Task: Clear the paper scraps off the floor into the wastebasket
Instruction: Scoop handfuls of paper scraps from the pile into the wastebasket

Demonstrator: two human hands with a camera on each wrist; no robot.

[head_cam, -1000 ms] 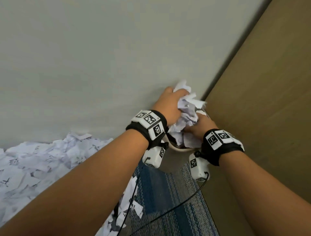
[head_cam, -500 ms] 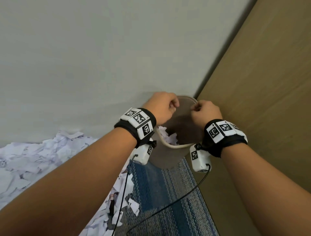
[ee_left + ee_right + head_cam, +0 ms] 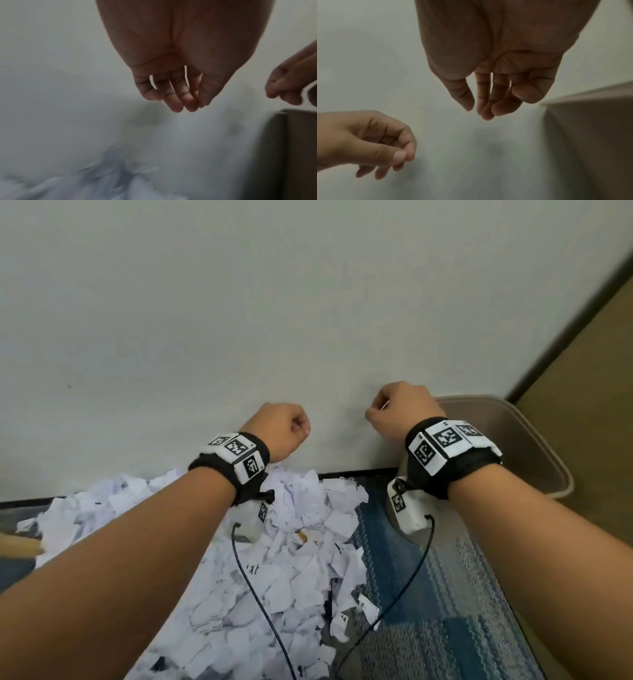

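A big heap of torn white paper scraps (image 3: 291, 559) lies on the floor against the wall, blurred in the left wrist view (image 3: 102, 182). The beige wastebasket (image 3: 548, 446) stands in the corner at the right, its wall showing in both wrist views (image 3: 300, 148) (image 3: 590, 128). My left hand (image 3: 281, 429) hangs above the heap's far edge, empty, fingers (image 3: 173, 97) loosely curled. My right hand (image 3: 400, 409) hangs just left of the basket's rim, also empty, with relaxed fingers (image 3: 484, 97). Each hand shows in the other's wrist view (image 3: 288, 88) (image 3: 368, 142).
A pale wall (image 3: 274, 302) rises right behind the hands. A wooden panel (image 3: 599, 354) closes the right side. A blue striped rug (image 3: 428, 594) lies between heap and basket. A wooden handle (image 3: 20, 546) pokes in at the left. Black cables (image 3: 260, 594) hang from both wrists.
A second ago both hands held a paper wad over the basket. They let it drop in, then drew back to the left, empty, and now hang over the heap.
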